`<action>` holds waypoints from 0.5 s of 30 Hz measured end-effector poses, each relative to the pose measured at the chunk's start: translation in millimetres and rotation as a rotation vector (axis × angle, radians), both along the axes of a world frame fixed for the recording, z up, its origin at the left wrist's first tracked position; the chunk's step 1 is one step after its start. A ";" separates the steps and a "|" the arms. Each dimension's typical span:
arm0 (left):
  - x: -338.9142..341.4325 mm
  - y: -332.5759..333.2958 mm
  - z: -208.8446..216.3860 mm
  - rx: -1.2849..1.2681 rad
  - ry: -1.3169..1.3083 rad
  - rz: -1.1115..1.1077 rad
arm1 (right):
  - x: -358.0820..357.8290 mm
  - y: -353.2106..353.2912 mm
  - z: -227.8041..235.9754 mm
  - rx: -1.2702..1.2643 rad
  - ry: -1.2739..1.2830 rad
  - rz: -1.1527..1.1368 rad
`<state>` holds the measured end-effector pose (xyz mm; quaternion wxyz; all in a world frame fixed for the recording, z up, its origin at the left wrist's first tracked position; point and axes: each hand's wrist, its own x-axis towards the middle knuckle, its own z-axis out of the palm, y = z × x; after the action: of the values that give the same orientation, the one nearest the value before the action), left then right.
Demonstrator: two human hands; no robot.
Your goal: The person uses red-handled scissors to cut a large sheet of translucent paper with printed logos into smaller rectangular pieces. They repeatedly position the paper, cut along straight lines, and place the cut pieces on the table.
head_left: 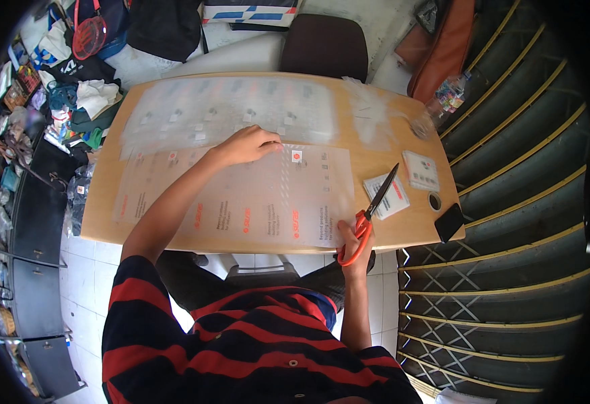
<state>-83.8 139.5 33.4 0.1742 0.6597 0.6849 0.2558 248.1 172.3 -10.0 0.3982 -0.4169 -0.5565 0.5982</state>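
Note:
A translucent plastic sheet (235, 187) with orange and black print lies along the near side of the table. My left hand (249, 145) is closed, its fingertips pinching the sheet's far edge at the top of a striped band. Beside them is a small white sticker (297, 156) with an orange mark. My right hand (357, 241) grips orange-handled scissors (381, 194) at the sheet's near right corner. The dark blades point away to the right, close together. Beyond my left hand spreads a layer of clear plastic bags (227, 101).
On the wooden table's (409, 222) right side are white packets (421, 170), a tape roll (434, 200) and a black phone (449, 223). A plastic bottle (448, 95) is at the far right corner. A dark chair (325, 46) stands behind, with a metal shutter (510, 222) to the right.

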 end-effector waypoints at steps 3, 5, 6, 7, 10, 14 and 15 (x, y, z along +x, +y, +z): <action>-0.9 2.4 -6.4 -0.001 -0.014 0.007 | 1.1 0.9 -2.3 -0.002 0.001 0.008; -1.0 2.2 -7.1 -0.007 -0.016 0.010 | -0.9 -0.8 1.6 -0.014 -0.004 0.001; -1.0 2.2 -6.7 -0.010 -0.015 0.009 | -0.5 -0.5 1.2 -0.016 -0.014 0.006; -1.0 2.1 -6.3 -0.014 -0.013 0.009 | 0.3 0.1 0.3 -0.017 -0.024 0.011; -2.9 1.4 -8.8 -0.014 -0.008 0.016 | -1.1 -0.2 1.1 -0.007 -0.022 0.026; -2.2 -1.1 -9.7 -0.034 -0.033 0.031 | -2.7 -1.0 4.4 0.018 -0.059 0.038; -2.3 -1.9 -10.5 -0.029 -0.041 0.033 | -3.1 -1.6 5.8 0.024 -0.063 0.039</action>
<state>-86.1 137.6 22.9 0.1934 0.6404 0.6955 0.2622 245.0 170.7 -4.2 0.3736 -0.4200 -0.5838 0.5859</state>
